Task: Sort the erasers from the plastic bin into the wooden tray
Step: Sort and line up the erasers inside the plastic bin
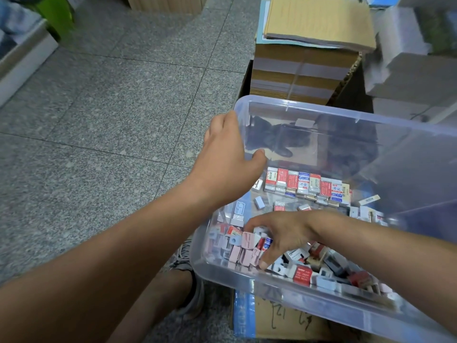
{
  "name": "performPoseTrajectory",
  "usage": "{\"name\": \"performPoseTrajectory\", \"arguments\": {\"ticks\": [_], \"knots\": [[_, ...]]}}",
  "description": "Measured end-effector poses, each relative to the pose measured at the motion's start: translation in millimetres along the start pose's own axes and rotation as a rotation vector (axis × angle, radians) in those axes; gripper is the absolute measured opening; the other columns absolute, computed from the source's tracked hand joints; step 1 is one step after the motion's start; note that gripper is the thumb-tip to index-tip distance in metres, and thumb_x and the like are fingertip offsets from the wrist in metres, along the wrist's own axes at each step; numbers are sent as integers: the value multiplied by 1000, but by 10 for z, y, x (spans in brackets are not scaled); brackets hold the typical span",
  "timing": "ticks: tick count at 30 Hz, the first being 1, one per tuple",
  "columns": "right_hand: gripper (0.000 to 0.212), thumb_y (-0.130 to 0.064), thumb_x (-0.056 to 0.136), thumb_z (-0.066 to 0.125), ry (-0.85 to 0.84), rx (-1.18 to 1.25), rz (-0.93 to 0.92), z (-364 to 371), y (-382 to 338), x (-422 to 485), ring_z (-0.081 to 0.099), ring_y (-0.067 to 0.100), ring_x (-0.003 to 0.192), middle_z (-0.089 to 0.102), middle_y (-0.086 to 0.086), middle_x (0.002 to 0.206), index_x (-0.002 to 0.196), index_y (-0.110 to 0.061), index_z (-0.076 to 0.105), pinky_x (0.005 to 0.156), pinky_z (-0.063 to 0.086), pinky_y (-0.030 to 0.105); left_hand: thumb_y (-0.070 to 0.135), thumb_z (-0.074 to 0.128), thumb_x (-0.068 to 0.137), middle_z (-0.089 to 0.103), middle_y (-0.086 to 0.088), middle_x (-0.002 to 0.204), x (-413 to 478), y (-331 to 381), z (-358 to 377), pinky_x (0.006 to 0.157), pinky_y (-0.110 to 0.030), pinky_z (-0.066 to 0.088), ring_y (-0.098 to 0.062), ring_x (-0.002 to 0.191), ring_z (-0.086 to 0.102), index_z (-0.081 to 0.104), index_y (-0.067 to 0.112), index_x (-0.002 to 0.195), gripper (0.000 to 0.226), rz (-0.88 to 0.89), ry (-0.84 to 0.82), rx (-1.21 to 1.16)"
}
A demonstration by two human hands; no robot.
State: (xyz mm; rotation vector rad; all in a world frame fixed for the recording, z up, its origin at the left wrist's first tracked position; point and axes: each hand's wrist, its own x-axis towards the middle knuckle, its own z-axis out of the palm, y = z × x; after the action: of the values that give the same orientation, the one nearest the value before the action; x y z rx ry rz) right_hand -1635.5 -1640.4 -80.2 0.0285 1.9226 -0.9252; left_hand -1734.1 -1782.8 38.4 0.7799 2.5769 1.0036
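Your left hand [227,154] grips the plastic bin [346,112] rim; your right hand [279,236] curls over erasers [248,240] inside, grasp unclear.

This looks like a stationery shop or its stockroom. Tied bundles of paper goods [301,73] are stacked high, with brown-covered exercise books [319,18] piled on top and wrapped white packs [408,70] beside them. A clear plastic bin [296,105] holds many small erasers [306,184] in printed retail sleeves. It sits on a cardboard box [284,318] on a speckled grey stone floor [111,107].
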Motion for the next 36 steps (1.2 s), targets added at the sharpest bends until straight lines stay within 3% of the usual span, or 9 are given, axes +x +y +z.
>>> {"name": "performPoseTrajectory", "arguments": {"ticks": [3, 8, 12, 16, 20, 24, 29, 33, 36], "knots": [[67, -42, 60, 95, 31, 62, -36, 27, 46, 32, 71, 20, 106, 71, -6, 119, 117, -39, 60, 103, 52, 46, 32, 62, 91, 40, 1, 130, 1, -3, -4, 107, -42, 43, -18, 124, 43, 45, 16, 132, 47, -2, 5, -24], [62, -46, 69, 91, 171, -114, -89, 28, -19, -76, 63, 10, 107, 63, -16, 121, 119, -42, 56, 98, 52, 36, 31, 61, 91, 41, 0, 127, 1, 3, -8, 105, -42, 43, -20, 123, 44, 46, 15, 131, 45, -9, 7, -23], [42, -40, 79, 85, 201, -184, -118, 21, -18, -131, 59, 6, 97, 61, -19, 115, 115, -34, 63, 89, 49, 28, 31, 61, 91, 41, -2, 126, -6, 20, -11, 104, -44, 44, -22, 121, 44, 46, 14, 126, 42, -24, -3, 1], [47, -48, 81, 81, 200, -235, -84, 50, -22, -60, 55, 12, 111, 59, -12, 130, 122, -34, 64, 100, 47, 34, 32, 61, 91, 40, -2, 127, -18, 33, -14, 103, -42, 44, -21, 121, 44, 45, 14, 127, 43, -20, -3, 7], [52, -55, 76, 83, 206, -219, -75, 39, -18, -46, 58, 16, 108, 61, -11, 121, 119, -35, 62, 96, 50, 36, 33, 61, 91, 41, -1, 126, -19, 36, -16, 101, -42, 44, -21, 119, 43, 46, 16, 125, 40, -18, -3, 22], [46, -52, 79, 81, 240, -189, -91, 72, 21, -17, 55, 6, 91, 57, -20, 106, 117, -34, 62, 84, 45, 28, 33, 61, 91, 41, -1, 126, -11, 34, -11, 100, -41, 44, -21, 119, 43, 45, 16, 124, 40, -20, 4, 26], [34, -48, 77, 85, 243, -66, -116, 1, 88, 23, 61, 9, 95, 62, -17, 106, 101, -40, 63, 94, 52, 38, 32, 61, 91, 41, 0, 125, -8, 32, -15, 99, -39, 43, -20, 118, 43, 45, 17, 124, 40, -12, 10, 30], [51, -49, 85, 78, 243, -12, -117, -36, 72, -6, 57, 6, 100, 58, -14, 115, 128, -50, 50, 97, 48, 34, 32, 62, 90, 41, 0, 126, -5, 25, -11, 100, -40, 44, -20, 119, 44, 45, 17, 127, 43, -11, 19, 28], [55, -53, 94, 65, 227, -115, -98, -38, 30, 23, 54, 9, 123, 52, -12, 144, 145, -48, 44, 109, 43, 36, 32, 61, 91, 40, 1, 124, -7, 25, -3, 98, -36, 42, -19, 118, 42, 44, 17, 126, 42, -11, 17, 33]]}}
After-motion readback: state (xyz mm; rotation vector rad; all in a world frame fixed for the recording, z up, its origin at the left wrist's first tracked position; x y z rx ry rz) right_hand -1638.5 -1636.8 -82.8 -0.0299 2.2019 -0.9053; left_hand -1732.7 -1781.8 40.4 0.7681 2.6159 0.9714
